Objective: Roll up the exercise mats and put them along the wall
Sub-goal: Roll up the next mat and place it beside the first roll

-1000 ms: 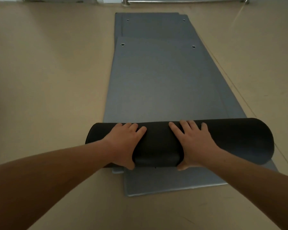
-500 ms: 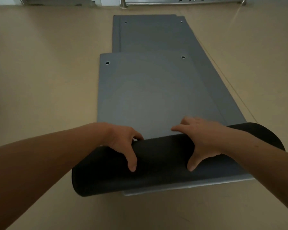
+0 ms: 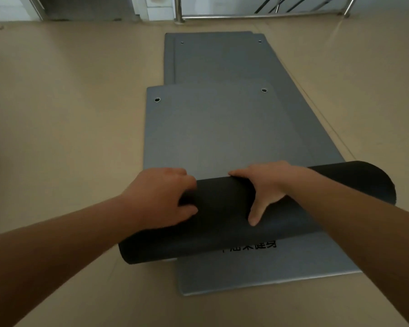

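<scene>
- The left hand grips the rolled part of the mat. Its fingers curl over the far side of the roll and its thumb lies on the near side.
- The right hand grips the same roll further right. Its fingers hook over the top edge and the thumb stretches down the near face.
- The roll is black on the outside, a thick smooth tube. It lies askew across the stack: its left end sits nearer the person and juts past the mats onto the floor, while its right end is further away.
- Beyond the hands, the unrolled stretch of the same mat lies flat and grey. It has 2 metal-ringed eyelets near its far corners.
- This mat rests on the lower grey mats, which reach further away and also show 2 small holes at the far end. How many lie in the stack cannot be told.
- Near the person, the bottom mat's end sticks out from under the roll. It bears black printed characters, half hidden by the roll.
- The floor is beige and smooth.
- A metal railing and a pale wall base run along the far edge, well apart from the mats.
</scene>
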The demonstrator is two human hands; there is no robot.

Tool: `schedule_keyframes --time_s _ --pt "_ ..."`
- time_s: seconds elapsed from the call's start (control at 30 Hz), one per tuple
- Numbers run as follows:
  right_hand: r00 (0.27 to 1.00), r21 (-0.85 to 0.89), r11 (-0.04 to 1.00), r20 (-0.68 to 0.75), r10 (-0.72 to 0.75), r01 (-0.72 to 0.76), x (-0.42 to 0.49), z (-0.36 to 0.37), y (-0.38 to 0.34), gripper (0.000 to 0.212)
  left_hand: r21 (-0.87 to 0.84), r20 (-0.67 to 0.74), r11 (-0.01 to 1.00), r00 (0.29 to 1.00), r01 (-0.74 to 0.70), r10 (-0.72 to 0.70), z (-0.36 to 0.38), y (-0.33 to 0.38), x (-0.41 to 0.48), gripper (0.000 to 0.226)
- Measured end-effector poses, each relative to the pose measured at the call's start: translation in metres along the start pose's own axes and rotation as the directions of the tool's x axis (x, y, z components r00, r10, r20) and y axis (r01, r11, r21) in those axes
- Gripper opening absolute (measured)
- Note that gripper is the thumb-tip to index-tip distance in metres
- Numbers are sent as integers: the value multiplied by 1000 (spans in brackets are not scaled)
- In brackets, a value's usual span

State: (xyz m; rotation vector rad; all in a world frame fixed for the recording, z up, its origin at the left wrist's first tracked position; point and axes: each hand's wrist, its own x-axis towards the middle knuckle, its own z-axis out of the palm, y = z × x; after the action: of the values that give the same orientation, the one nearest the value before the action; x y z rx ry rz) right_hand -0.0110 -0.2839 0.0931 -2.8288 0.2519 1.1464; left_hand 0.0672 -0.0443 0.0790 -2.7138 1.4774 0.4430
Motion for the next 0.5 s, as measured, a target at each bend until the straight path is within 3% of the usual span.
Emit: schedule_keyframes --time_s 0.1,0.17,0.3,0.4,0.47,0.5 --pt "999 204 978 6 43 -43 17 -10 4 134 14 63 1000 998 14 -15 20 18 -16 86" --pt "991 184 980 -96 97 -78 22 -11 0 129 2 76 997 994 81 -81 39 22 -27 106" --pt "915 76 989 -377 144 -125 21 -10 -12 89 137 73 986 992 92 -103 73 14 -32 124" --pt "910 49 995 -403 98 -85 21 -2 -18 58 154 70 981 989 120 -132 82 8 -14 136" --pt "941 -9 999 -337 46 -52 21 5 -17 65 149 62 979 987 141 -151 87 8 -3 142" --pt "961 -40 998 -275 33 -46 22 7 -16 83 147 59 978 985 151 -161 89 7 1 143"
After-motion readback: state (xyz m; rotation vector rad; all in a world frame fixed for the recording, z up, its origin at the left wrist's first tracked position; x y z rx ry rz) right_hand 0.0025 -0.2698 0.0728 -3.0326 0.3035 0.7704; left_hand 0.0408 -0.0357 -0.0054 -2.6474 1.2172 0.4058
